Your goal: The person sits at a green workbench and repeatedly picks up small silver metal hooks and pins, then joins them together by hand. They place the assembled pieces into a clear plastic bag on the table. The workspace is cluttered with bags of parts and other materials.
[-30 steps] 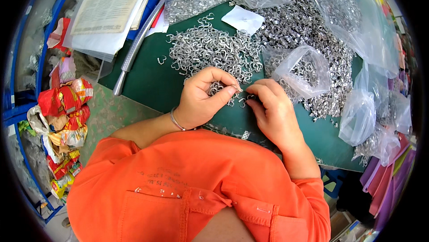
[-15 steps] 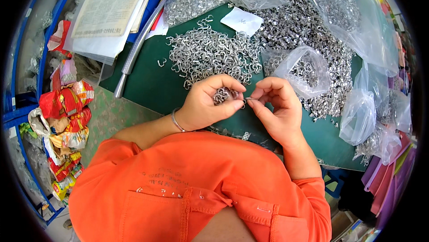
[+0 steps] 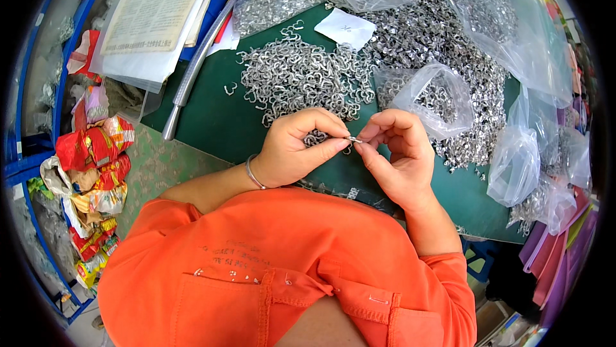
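Between the fingertips of both hands is a small silvery metal piece (image 3: 353, 139), too small to make out in detail. My left hand (image 3: 300, 146) pinches its one end with thumb and forefinger, while several curved metal hooks (image 3: 314, 137) sit in the curl of the same hand. My right hand (image 3: 403, 153) grips the other end between thumb and forefinger. Just beyond the left hand spreads a loose pile of curved metal hooks (image 3: 301, 77). Past the right hand lies a larger heap of small, shiny metal pieces (image 3: 417, 33).
An open clear plastic bag (image 3: 427, 100) of metal parts lies beyond my right hand. More filled bags (image 3: 279, 4) line the back. A white paper slip (image 3: 345, 29) rests between the heaps. At left are a long metal tool (image 3: 192, 77) and papers (image 3: 151, 16) on the green table (image 3: 208, 113).
My left thumb and forefinger have closed together on the small metal piece, which my right fingertips were holding beside them. The hooks in my left palm are more covered now.
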### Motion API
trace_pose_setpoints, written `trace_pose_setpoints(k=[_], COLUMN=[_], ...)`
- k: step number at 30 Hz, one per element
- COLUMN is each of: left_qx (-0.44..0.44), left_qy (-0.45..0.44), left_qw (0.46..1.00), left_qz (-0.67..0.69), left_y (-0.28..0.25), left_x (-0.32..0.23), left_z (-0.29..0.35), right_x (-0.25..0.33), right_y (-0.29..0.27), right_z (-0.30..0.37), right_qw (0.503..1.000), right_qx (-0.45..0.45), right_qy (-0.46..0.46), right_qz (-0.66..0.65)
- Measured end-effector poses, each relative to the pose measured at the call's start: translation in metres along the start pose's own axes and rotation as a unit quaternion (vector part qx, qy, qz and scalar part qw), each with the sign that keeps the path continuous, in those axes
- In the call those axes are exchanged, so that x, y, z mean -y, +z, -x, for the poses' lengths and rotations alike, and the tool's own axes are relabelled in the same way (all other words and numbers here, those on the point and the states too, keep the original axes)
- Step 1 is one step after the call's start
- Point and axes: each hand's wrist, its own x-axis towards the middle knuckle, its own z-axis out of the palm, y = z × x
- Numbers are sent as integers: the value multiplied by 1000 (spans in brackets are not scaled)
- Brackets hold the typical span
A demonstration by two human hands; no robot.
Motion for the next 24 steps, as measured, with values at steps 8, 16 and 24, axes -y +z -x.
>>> trace_pose_setpoints(k=[8, 16, 24], left_qx=[-9, -37, 23], left_qy=[-128, -159, -58], left_qw=[905, 980, 997], left_qz=[407, 114, -36], left_y=[-11, -4, -1], left_x=[-4, -8, -3], left_z=[0, 1, 1], right_x=[9, 5, -6], right_y=[-5, 0, 6], right_z=[-7, -5, -6], right_qw=[951, 969, 981], right_qx=[103, 79, -2], right_qy=[-16, -12, -139], right_qz=[290, 235, 132])
